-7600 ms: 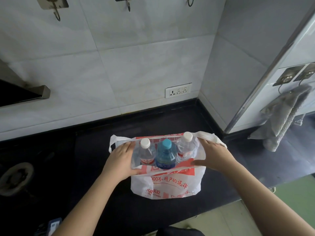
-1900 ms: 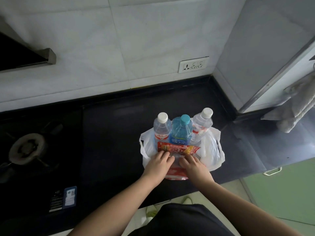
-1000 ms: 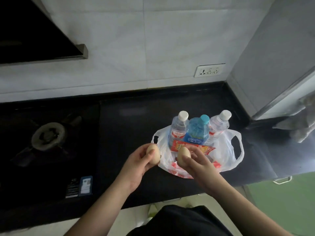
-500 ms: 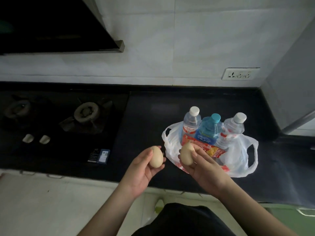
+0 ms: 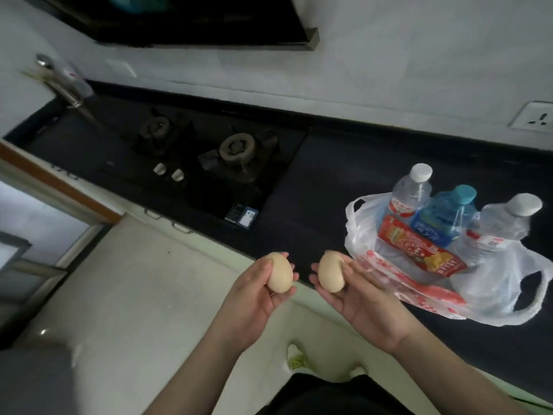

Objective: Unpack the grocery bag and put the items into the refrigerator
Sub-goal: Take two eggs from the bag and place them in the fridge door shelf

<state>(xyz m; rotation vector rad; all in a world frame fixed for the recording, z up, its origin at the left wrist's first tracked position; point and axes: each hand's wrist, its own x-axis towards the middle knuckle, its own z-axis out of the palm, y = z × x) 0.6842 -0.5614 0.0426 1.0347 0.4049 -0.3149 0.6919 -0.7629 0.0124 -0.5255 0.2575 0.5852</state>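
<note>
My left hand holds a pale brown egg and my right hand holds a second egg, both lifted over the counter's front edge. To their right, the white plastic grocery bag lies flattened open on the black counter. In it stand two clear water bottles with white caps and a blue bottle between them. A red snack packet leans in front of the bottles. No refrigerator is in view.
A black gas hob with two burners sits left of the bag, under a dark range hood. A tap is at the far left. A wall socket is at the right. Pale floor tiles lie below the counter.
Both hands went into the bag and came out with one egg each. The view has since swung left, so the bag now sits at the right and the hob is in full view.
</note>
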